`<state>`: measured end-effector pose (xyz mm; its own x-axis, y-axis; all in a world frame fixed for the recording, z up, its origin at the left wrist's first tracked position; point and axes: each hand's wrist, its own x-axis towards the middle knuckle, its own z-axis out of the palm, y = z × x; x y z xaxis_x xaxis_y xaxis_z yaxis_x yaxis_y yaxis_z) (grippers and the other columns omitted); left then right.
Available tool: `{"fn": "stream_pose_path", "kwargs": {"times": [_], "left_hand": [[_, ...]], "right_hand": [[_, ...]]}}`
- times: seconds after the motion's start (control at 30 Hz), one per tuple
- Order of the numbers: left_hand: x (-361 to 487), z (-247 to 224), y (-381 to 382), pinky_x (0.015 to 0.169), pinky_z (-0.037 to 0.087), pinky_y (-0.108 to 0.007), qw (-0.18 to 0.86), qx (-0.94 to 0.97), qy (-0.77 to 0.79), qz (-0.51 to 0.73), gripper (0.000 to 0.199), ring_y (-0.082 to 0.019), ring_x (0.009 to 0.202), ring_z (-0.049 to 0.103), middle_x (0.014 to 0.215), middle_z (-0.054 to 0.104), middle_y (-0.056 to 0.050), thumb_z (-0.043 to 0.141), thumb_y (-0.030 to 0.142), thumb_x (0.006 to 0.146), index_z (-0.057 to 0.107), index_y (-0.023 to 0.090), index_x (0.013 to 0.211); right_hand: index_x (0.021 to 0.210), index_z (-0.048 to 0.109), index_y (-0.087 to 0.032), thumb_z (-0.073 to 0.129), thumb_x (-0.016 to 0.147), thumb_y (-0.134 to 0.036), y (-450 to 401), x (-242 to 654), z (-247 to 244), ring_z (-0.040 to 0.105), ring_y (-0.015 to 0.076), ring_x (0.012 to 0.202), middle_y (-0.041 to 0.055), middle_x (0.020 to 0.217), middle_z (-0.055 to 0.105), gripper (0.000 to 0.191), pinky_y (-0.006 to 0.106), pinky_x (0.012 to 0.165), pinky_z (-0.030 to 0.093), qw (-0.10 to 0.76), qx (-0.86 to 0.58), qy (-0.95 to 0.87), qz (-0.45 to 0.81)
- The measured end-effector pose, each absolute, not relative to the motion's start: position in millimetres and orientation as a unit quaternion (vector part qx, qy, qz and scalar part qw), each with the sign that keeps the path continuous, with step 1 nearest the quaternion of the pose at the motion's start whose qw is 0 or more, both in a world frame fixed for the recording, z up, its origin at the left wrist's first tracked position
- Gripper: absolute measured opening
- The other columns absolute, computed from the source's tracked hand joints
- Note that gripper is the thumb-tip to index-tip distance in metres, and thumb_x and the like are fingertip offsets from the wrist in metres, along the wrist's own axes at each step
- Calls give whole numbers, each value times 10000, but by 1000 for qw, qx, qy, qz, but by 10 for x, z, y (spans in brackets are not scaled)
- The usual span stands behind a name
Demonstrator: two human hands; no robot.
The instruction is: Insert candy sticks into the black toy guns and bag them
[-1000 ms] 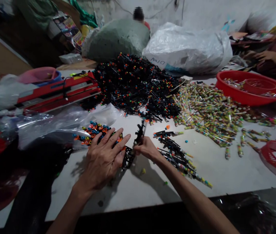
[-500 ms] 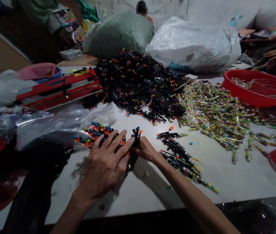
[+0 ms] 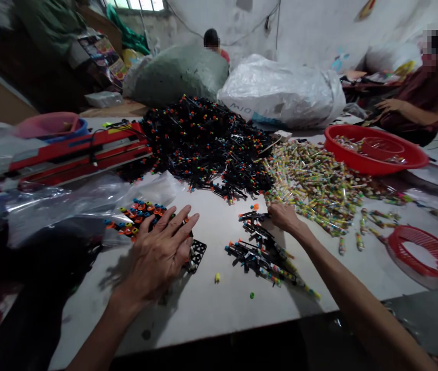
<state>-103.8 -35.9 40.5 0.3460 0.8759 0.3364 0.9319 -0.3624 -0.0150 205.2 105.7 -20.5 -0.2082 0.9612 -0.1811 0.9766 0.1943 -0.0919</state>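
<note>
My left hand lies palm down with its fingers stretched out over a cluster of black plastic pieces with orange, blue and yellow tips. From under its thumb side sticks out a black perforated rack. To the right, my right hand has its fingers curled together at the right end of a small group of black toy pieces; what is between the fingertips is hidden. Just below lie more black pieces joined to candy-filled tubes. A loose yellow bit and a green bit rest on the white table.
A big heap of black pieces covers the back middle. Beside it spreads a pile of candy tubes. Red basin and red basket stand at right. Clear plastic bags lie left. Two other people sit farther back.
My right hand has moved right, from beside my left hand to the group of black pieces. The upright black piece it held is gone from view there. My left hand stays over the cluster.
</note>
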Motion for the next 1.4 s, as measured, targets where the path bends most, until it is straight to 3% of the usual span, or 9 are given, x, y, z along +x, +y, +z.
{"fn": "stream_pose_path", "kwargs": {"times": [0.07, 0.13, 0.27, 0.37, 0.5, 0.9, 1.07, 1.2, 1.4], "left_hand": [[-1009, 422, -369, 968, 287, -501, 96, -809, -563, -138, 441, -286, 1267, 378, 1396, 400, -9, 353, 278, 874, 435, 264, 1307], [-996, 434, -392, 978, 281, -505, 92, -806, -567, -142, 442, -284, 1269, 377, 1394, 405, -13, 364, 273, 869, 437, 267, 1304], [-990, 445, -428, 992, 272, -493, 91, -801, -576, -134, 433, -269, 1278, 363, 1404, 391, -2, 350, 274, 881, 433, 268, 1306], [-984, 447, -433, 995, 265, -487, 91, -802, -577, -125, 431, -263, 1278, 359, 1412, 378, 9, 337, 286, 892, 419, 269, 1314], [-984, 436, -435, 1009, 244, -479, 89, -801, -576, -138, 434, -252, 1283, 352, 1413, 377, 12, 350, 286, 889, 412, 262, 1318], [-986, 440, -440, 1005, 238, -489, 73, -797, -575, -167, 435, -272, 1276, 365, 1393, 406, -9, 377, 291, 877, 436, 247, 1306], [-988, 433, -435, 1000, 242, -492, 71, -801, -571, -166, 441, -273, 1282, 356, 1400, 395, -7, 373, 300, 879, 423, 253, 1314], [-995, 403, -425, 995, 247, -503, 88, -805, -561, -171, 461, -280, 1284, 353, 1404, 389, -21, 381, 323, 880, 386, 260, 1337], [-1044, 353, -407, 964, 271, -526, 90, -810, -551, -181, 394, -293, 1268, 375, 1376, 432, -13, 377, 298, 871, 498, 304, 1245]], "right_hand": [[779, 623, -121, 485, 703, -53, 971, 2103, -231, 586, 240, 852, 133, 884, 630, 172, 272, 630, 348, 36, 631, 770, -85], [818, 598, -142, 501, 733, -142, 806, 1977, -275, 575, 208, 801, 95, 847, 621, 129, 258, 608, 347, -33, 635, 763, -114], [967, 525, -174, 566, 679, -237, 380, 1396, -368, 513, 125, 615, -7, 738, 572, 297, 221, 533, 356, -283, 545, 689, -385], [857, 541, -168, 611, 632, -253, 126, 927, -450, 447, 95, 527, -46, 626, 508, 250, 205, 473, 329, -345, 468, 602, -547], [751, 534, -161, 632, 631, -285, -18, 552, -588, 448, 98, 478, -38, 563, 513, 198, 224, 469, 362, -355, 461, 514, -630], [700, 546, -152, 642, 642, -267, 43, 461, -779, 471, 111, 534, -14, 611, 543, 160, 219, 485, 374, -350, 475, 539, -601], [683, 531, -151, 562, 712, -213, 50, 498, -681, 459, 113, 550, -4, 621, 537, 75, 218, 509, 349, -293, 466, 684, -480], [856, 575, -152, 429, 794, -114, -78, 370, -568, 526, 143, 641, 57, 796, 609, 163, 236, 570, 350, -187, 429, 833, -297], [1048, 573, -178, 518, 768, -126, -7, 919, -279, 580, 149, 809, 61, 976, 611, 290, 225, 677, 392, -148, 440, 833, -300]]}}
